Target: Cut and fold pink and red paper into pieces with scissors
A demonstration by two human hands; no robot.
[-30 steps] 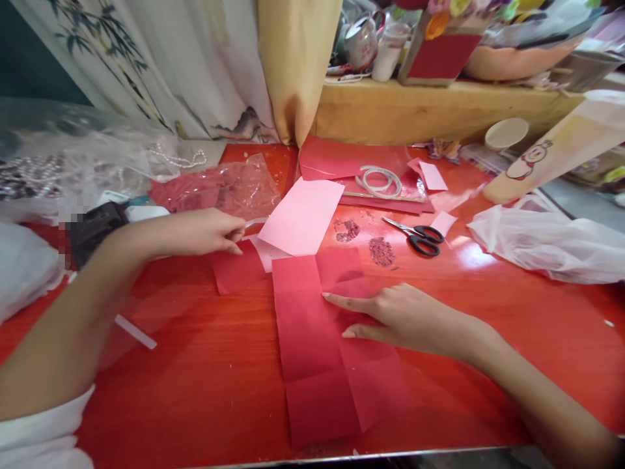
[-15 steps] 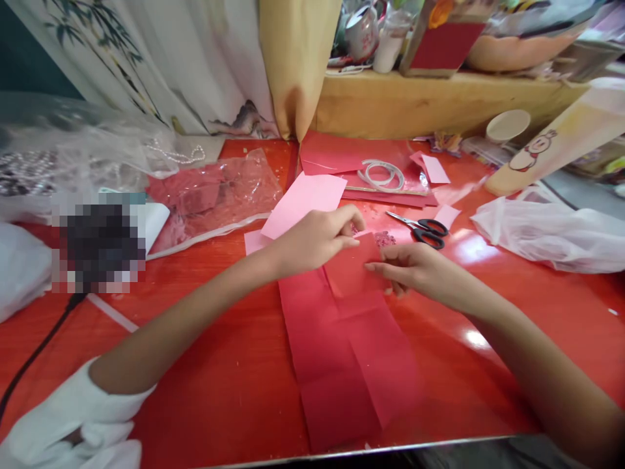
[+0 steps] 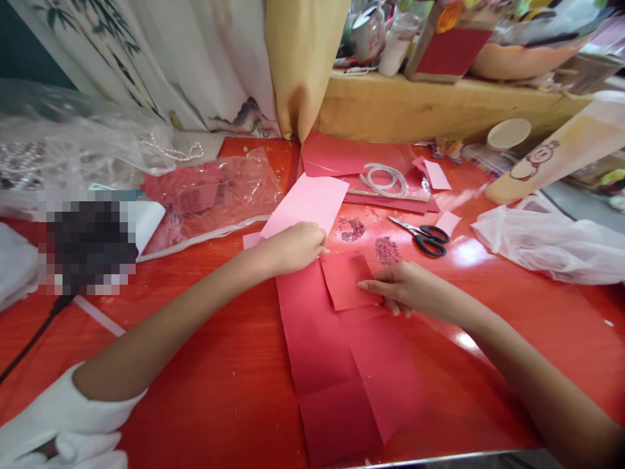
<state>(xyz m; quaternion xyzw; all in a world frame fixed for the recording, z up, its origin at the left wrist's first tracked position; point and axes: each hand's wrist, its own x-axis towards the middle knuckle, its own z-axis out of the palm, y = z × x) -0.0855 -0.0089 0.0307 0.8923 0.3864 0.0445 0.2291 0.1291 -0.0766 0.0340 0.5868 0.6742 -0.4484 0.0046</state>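
Note:
Long creased red paper strips (image 3: 325,352) lie on the glossy red table (image 3: 205,365). A smaller red square (image 3: 346,280) overlaps their upper part. My right hand (image 3: 403,288) pinches the square's right edge between thumb and fingers. At the strips' top left corner is my left hand (image 3: 305,247), its fingers curled together; whatever they grip there is too small to make out. Pink paper (image 3: 310,202) lies just behind my left hand. Two patches of dark red bits (image 3: 387,250) sit beyond the square, beside black-handled scissors (image 3: 430,240) lying open.
Red sheets (image 3: 342,156) with a coiled white cord (image 3: 383,180) are at the back. A clear bag of red pieces (image 3: 209,195) lies left, near a pixelated dark object (image 3: 90,241) with a black cable. On the right are a white bag (image 3: 556,241) and a tall cup (image 3: 556,150).
My left hand has moved left and down, off the red square's top. The square sits lower, and both patches of bits now show. My right hand has shifted slightly down with the square.

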